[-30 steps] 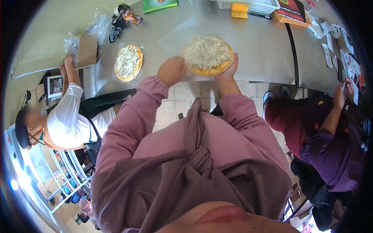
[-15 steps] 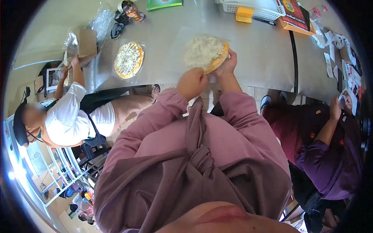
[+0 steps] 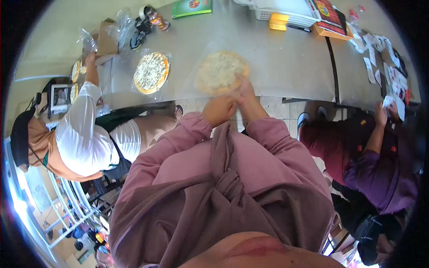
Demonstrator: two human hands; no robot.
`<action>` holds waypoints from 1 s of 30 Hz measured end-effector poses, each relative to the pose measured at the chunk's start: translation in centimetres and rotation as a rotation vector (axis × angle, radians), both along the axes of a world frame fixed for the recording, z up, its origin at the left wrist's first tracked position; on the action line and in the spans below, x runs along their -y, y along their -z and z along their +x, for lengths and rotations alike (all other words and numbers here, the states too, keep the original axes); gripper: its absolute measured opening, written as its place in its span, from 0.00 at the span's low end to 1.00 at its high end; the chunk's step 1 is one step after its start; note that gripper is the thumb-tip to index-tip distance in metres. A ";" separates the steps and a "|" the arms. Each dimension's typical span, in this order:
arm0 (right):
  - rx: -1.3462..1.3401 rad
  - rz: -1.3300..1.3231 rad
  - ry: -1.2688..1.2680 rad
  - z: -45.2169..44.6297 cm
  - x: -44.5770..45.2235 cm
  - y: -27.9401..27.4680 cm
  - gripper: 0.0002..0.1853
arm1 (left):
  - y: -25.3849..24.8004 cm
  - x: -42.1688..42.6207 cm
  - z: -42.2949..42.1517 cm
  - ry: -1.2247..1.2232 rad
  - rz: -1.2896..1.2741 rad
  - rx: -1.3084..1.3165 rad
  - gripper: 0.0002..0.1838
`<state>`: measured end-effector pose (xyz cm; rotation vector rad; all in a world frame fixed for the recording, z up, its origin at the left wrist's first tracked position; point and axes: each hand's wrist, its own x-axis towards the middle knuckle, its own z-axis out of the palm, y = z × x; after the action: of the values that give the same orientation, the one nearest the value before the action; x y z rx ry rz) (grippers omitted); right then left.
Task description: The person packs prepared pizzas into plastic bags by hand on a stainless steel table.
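Observation:
A round pizza [image 3: 222,69] topped with grated cheese sits in a clear plastic bag, over the steel table in front of me. My left hand [image 3: 219,110] is closed in a pinch at the near edge of the bag, below the pizza. The fingers of my right hand [image 3: 245,91] are at the pizza's near right edge, seen partly through hazy plastic, and seem to grip it. Whether its fingertips are inside the bag, I cannot tell. To the left lies another bagged pizza [image 3: 152,73], which neither hand touches.
A co-worker in white [image 3: 85,138] stands left, one hand at a cardboard box [image 3: 106,42]. Another in purple [image 3: 375,178] holds white paper at right. Along the back are a bottle [image 3: 158,20], a green book [image 3: 192,7], a white basket [image 3: 288,18] and yellow pads [image 3: 278,21].
The pizza now lies farther inside the plastic, and my right hand has drawn back from its right side toward its near edge. My left hand remains at the bag's near edge.

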<state>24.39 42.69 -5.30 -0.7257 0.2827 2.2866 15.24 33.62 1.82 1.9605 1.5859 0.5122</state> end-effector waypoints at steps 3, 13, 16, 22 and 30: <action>-0.063 0.154 0.124 -0.7 1.2 3.3 0.24 | -0.2 0.7 -0.1 0.046 -0.030 0.017 0.08; 0.279 0.265 0.539 10.4 -1.3 -2.2 0.24 | -2.5 -2.0 2.3 0.427 0.002 0.115 0.10; 0.348 0.382 0.711 15.6 -6.0 -1.3 0.22 | -2.4 -3.9 2.7 0.498 -0.026 0.103 0.10; 1.381 0.186 0.947 26.1 -11.2 1.8 0.29 | -1.0 -8.9 2.6 0.467 -0.164 -0.014 0.11; 2.036 1.109 0.679 23.4 -23.9 -4.6 0.30 | 0.5 -15.3 4.5 0.226 -0.232 0.127 0.12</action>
<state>47.78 66.62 -0.68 -1.4480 -1.2862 0.1089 19.77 48.94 1.32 1.8612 1.2651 0.3368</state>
